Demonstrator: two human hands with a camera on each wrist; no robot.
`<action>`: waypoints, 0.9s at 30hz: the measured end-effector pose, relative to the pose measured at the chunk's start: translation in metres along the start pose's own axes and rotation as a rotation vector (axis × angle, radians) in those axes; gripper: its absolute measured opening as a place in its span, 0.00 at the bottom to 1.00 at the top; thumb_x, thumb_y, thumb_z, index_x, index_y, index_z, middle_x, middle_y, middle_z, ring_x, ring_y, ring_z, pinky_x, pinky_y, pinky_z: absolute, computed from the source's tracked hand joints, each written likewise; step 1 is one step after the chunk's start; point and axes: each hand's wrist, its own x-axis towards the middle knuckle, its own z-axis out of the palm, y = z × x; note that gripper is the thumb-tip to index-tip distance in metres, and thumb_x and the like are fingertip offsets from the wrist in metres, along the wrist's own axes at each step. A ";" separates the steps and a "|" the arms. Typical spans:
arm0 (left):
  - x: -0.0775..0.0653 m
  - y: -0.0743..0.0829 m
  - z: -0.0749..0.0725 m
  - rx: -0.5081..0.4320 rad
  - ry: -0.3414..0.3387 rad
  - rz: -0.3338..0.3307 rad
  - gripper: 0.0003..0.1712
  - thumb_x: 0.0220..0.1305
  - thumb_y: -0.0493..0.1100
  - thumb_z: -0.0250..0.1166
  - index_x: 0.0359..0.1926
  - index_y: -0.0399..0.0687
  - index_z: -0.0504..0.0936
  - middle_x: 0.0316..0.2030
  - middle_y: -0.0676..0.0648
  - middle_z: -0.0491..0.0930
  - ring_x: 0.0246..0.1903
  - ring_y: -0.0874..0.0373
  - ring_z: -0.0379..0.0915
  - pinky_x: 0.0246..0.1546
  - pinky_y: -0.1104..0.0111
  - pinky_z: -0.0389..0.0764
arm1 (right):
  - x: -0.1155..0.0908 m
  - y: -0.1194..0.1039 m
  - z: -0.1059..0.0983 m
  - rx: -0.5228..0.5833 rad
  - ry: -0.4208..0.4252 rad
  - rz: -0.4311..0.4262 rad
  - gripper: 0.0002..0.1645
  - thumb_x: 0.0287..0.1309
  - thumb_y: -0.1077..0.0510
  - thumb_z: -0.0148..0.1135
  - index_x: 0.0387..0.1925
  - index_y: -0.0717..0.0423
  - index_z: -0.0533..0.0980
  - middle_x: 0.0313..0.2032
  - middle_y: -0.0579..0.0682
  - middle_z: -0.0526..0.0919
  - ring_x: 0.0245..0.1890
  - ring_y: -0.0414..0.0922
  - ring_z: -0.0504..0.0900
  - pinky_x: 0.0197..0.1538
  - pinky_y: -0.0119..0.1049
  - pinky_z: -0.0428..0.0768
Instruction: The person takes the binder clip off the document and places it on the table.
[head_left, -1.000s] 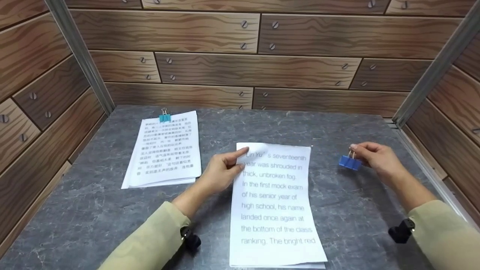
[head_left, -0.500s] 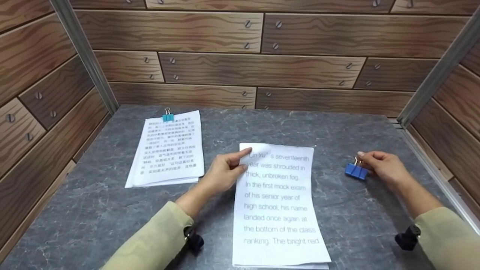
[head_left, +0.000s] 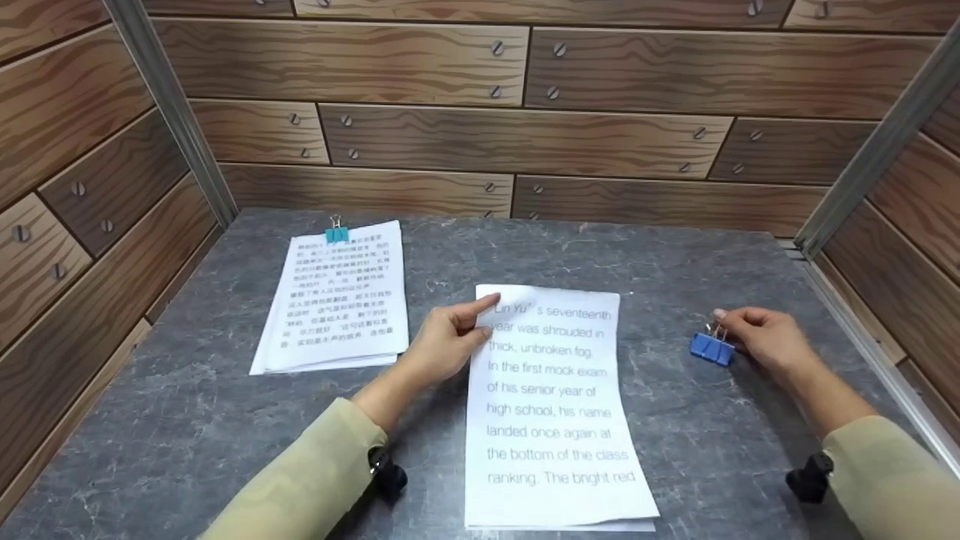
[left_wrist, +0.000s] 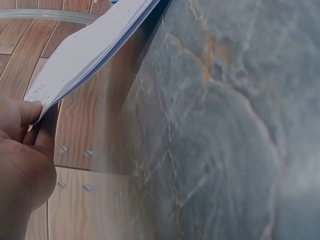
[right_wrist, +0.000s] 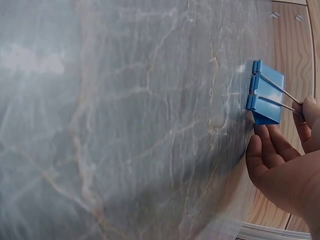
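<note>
A stack of white printed sheets (head_left: 551, 405) with large English text lies in front of me, its upper left edge pinched by my left hand (head_left: 442, 345). In the left wrist view the thumb (left_wrist: 31, 111) presses on top of the paper (left_wrist: 95, 45) with fingers beneath, and several sheet edges show. Off to the right, my right hand (head_left: 772, 345) pinches a blue binder clip (head_left: 712, 349) by its wire handles. The right wrist view has the clip (right_wrist: 267, 95) with its handles between thumb and forefinger, the other fingers curled below. Clip and paper are well apart.
A second stack of papers (head_left: 337, 300) with small Chinese text lies at the back left, held at its top by a teal binder clip (head_left: 337, 232). Wood-patterned walls (head_left: 420, 135) and metal posts (head_left: 169, 112) bound the grey marbled table (head_left: 187, 420).
The right hand has lowered the blue binder clip slightly toward the table and turned it a little. The left hand keeps its grip on the paper stack, which has barely moved.
</note>
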 end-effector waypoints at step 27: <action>0.017 -0.023 -0.005 0.098 -0.001 -0.177 0.33 0.74 0.27 0.60 0.77 0.45 0.72 0.63 0.38 0.82 0.51 0.54 0.86 0.45 0.66 0.86 | -0.020 -0.029 0.005 -0.033 0.285 -0.284 0.26 0.73 0.58 0.68 0.64 0.69 0.76 0.41 0.27 0.83 0.44 0.22 0.81 0.48 0.16 0.77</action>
